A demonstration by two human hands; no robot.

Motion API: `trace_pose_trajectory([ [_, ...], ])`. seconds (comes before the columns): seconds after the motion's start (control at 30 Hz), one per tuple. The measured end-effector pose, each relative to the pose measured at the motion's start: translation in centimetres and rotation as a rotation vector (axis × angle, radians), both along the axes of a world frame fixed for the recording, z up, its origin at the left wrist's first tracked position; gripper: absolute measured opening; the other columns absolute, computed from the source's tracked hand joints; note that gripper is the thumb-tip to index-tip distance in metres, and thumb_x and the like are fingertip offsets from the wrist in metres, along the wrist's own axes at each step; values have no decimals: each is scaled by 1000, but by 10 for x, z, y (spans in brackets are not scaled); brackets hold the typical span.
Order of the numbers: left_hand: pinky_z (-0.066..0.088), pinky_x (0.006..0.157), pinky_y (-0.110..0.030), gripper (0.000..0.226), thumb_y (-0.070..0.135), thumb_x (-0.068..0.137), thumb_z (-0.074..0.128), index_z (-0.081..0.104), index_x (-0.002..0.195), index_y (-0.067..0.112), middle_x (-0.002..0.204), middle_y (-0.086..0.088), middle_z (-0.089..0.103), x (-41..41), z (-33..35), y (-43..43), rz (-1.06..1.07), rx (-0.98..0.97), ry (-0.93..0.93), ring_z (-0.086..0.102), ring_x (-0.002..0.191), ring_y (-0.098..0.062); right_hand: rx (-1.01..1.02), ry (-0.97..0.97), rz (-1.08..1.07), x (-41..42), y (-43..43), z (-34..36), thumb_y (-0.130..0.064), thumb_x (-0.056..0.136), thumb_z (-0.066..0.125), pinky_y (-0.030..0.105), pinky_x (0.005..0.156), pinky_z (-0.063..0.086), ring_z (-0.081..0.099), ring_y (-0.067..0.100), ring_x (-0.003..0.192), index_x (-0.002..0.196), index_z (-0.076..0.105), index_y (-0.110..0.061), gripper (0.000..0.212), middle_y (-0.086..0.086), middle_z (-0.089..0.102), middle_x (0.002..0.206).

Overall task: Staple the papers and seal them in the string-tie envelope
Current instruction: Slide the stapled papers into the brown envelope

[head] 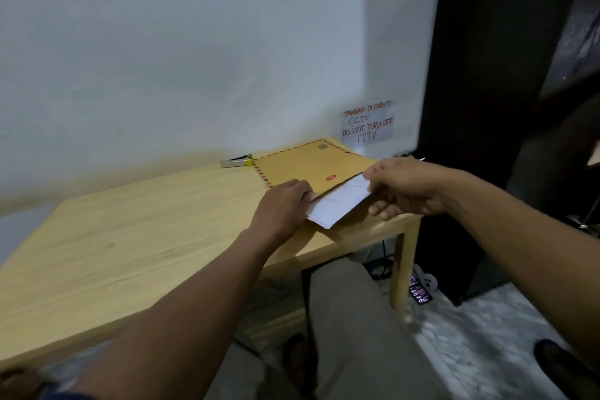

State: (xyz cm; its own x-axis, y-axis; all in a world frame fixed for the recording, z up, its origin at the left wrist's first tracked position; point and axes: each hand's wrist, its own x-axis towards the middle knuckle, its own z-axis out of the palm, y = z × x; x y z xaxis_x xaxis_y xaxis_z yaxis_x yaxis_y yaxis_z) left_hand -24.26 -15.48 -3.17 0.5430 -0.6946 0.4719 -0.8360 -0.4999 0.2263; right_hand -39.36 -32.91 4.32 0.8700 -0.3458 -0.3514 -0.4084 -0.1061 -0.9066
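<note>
A brown string-tie envelope (302,164) with a striped border and a red button (331,177) lies flat near the table's far right corner. White papers (337,201) stick partway out of its open near end. My left hand (284,204) grips the envelope's mouth at the papers' left edge. My right hand (406,187) pinches the papers at their right corner. A grey stapler with a yellow end (236,161) rests against the wall, left of the envelope.
The light wooden table (130,237) stands against a white wall. A handwritten CCTV note (367,122) is stuck on the wall behind the corner. A dark tall panel (487,75) stands to the right. My legs and cables are below the table edge.
</note>
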Motion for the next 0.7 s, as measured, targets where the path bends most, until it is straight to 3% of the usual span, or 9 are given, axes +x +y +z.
trace_pose_trajectory([
  [0.07, 37, 66, -26, 24, 28, 104, 47, 68, 106, 17, 98, 0, 68, 3, 0, 1, -3, -14, 0, 55, 80, -14, 13, 19, 7, -6, -11, 8, 6, 94, 50, 26, 51, 53, 62, 20, 61, 116, 52, -6, 25, 20, 61, 90],
  [0.2, 37, 67, -24, 23, 27, 104, 49, 69, 109, 16, 102, -1, 69, 1, 0, -2, -31, -29, -11, 53, 82, -12, 42, -56, -225, 7, -10, 1, 12, 92, 53, 28, 48, 58, 71, 23, 61, 108, 55, -4, 22, 22, 66, 88],
  [0.3, 40, 66, -26, 24, 25, 103, 50, 70, 111, 14, 105, -3, 70, -2, 2, -2, -67, -44, -20, 56, 84, -15, 69, -79, -313, 25, 4, -11, 13, 91, 55, 32, 56, 63, 75, 29, 70, 100, 55, -3, 18, 26, 67, 94],
  [0.47, 42, 68, -25, 24, 22, 103, 52, 69, 114, 11, 108, -6, 70, -3, 4, 4, -95, -64, -32, 61, 88, -20, 29, -54, -438, 54, 11, -24, 10, 89, 62, 34, 70, 62, 76, 29, 69, 89, 57, 2, 10, 28, 70, 93],
  [0.57, 44, 68, -26, 23, 22, 103, 53, 69, 112, 10, 106, -7, 70, -1, 5, 9, -104, -83, -43, 61, 85, -21, 150, -86, -482, 64, 11, -28, 14, 88, 59, 35, 68, 63, 76, 31, 71, 108, 58, 5, 23, 28, 68, 102],
  [0.63, 47, 67, -28, 22, 22, 103, 52, 69, 110, 9, 103, -7, 70, 2, 5, 12, -102, -89, -53, 62, 83, -22, 262, -121, -469, 68, 12, -28, 19, 87, 51, 37, 62, 64, 74, 34, 86, 122, 53, 3, 39, 29, 63, 113],
  [0.7, 48, 67, -31, 22, 22, 103, 52, 69, 109, 10, 101, -6, 69, 4, 5, 14, -93, -89, -48, 61, 82, -22, 269, -112, -417, 68, 15, -26, 18, 89, 46, 37, 62, 64, 72, 34, 94, 125, 51, 3, 39, 29, 62, 117],
])
